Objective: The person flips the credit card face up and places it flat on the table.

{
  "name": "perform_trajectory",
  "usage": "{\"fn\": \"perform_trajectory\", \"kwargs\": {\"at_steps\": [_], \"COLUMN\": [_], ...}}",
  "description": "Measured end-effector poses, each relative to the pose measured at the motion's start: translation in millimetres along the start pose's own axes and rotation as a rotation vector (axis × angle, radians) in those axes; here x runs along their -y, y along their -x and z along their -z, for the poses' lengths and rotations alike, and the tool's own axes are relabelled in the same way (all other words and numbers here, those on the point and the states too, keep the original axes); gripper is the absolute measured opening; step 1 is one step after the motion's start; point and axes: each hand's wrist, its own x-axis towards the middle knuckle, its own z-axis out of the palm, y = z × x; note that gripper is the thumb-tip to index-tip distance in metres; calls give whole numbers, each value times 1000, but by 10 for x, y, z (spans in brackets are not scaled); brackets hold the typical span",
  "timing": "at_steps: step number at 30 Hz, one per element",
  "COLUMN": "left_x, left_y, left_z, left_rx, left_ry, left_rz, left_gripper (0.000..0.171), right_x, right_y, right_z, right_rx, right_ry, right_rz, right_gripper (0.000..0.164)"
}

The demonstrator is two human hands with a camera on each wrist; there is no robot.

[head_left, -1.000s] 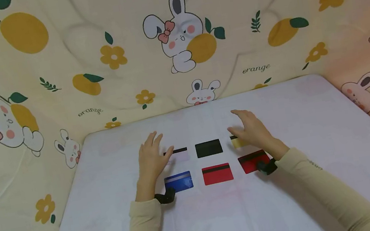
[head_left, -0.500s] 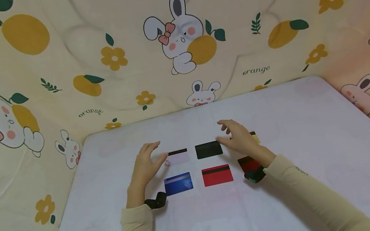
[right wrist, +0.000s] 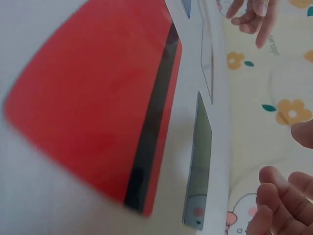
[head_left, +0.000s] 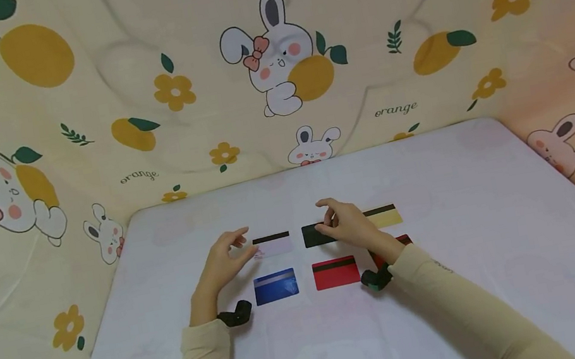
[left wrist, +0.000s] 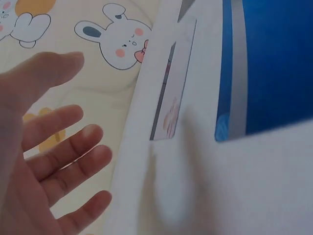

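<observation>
Two rows of cards lie on the white table. At the back are a pale lilac card with a black stripe, a dark card and a gold card. In front lie a blue card, a red card and another red card, mostly covered by my right wrist. My left hand hovers by the lilac card's left edge, fingers loosely bent and holding nothing. My right hand is over the dark card, thumb and fingers apart and empty; it overlaps that card's right part.
The white table ends at a cloth backdrop printed with rabbits and oranges. Small black wrist cameras sit below each hand, the left camera beside the blue card and the right camera beside the middle red card.
My right hand has moved left from the gold card to over the dark card, uncovering the gold one. My left hand has drawn slightly left and down, off the lilac card. The cards stay put.
</observation>
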Motion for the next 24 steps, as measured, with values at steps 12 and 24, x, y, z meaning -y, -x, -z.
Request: {"fn": "perform_trajectory", "kwargs": {"at_steps": [12, 24], "left_x": [172, 275], "left_y": [-19, -66], "left_z": [-20, -63], "left_rx": [102, 146], "left_ry": [59, 89], "left_rz": [99, 123], "left_gripper": [57, 59], "right_x": [20, 85], "right_y": [-127, -202], "right_z": [-281, -495], "right_rx": [96, 200], "right_ry": [-243, -323], "right_rz": [-65, -147], "right_gripper": [50, 54]}}
